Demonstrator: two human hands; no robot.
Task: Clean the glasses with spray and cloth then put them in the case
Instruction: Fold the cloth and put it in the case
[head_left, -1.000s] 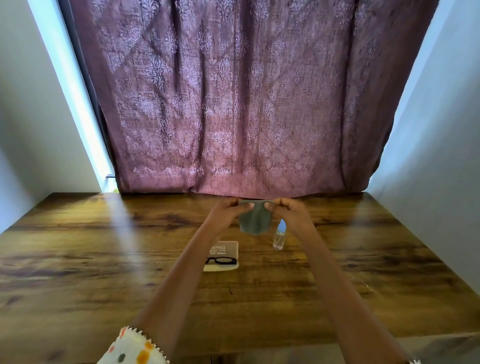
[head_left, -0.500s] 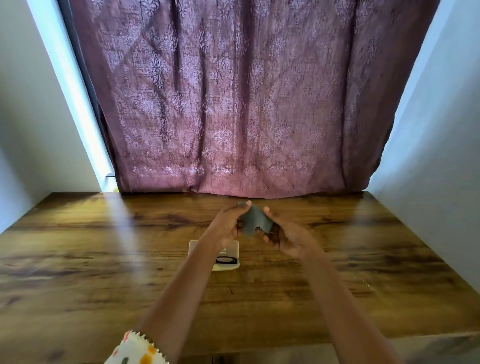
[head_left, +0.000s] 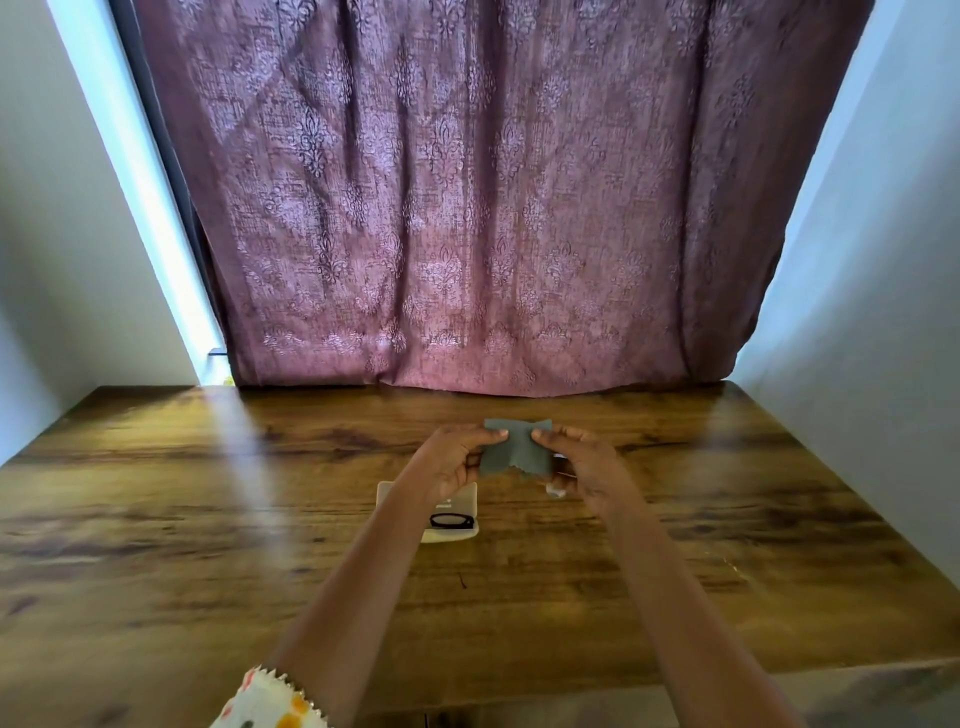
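I see one grey cloth (head_left: 514, 448), held up flat above the wooden table (head_left: 208, 519) between my two hands. My left hand (head_left: 451, 462) pinches its left edge with thumb and fingers closed on the fabric; my right hand (head_left: 582, 462) pinches the right edge the same way. The cloth's lower edge is wavy.

Below my left hand lies one pale case (head_left: 441, 514), open on the table, with one pair of black-framed glasses (head_left: 453, 520) resting in it. There is a dark mark on the case above the glasses, perhaps writing, but it is too small and blurred for me to read.

Just under my right hand I make out part of one small clear object (head_left: 555, 489), mostly hidden; I cannot tell what it is.

One patterned sleeve (head_left: 265, 701) shows on the left arm. Behind the table hangs one purple patterned curtain (head_left: 467, 208).
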